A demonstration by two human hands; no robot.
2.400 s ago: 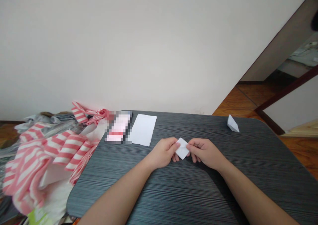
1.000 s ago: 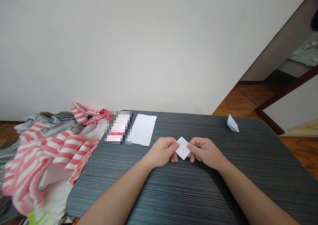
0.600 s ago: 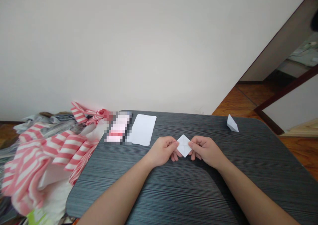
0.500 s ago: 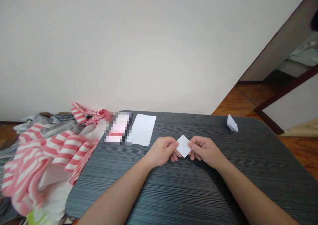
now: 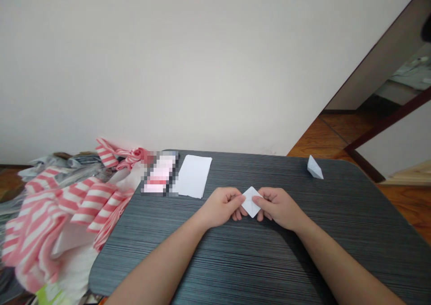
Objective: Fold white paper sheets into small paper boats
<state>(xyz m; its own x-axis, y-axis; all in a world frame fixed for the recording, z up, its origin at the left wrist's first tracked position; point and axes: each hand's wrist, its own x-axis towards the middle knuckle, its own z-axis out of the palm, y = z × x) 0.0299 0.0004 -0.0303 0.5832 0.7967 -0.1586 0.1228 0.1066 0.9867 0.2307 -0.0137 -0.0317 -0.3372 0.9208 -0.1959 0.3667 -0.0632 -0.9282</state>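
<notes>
Head view, folded white paper [image 5: 249, 204], diamond-shaped, creased

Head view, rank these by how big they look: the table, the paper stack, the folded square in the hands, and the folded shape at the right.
1. Table
2. Paper stack
Unranked: folded square and folded shape; they look close, and the square is nearer and partly covered.
</notes>
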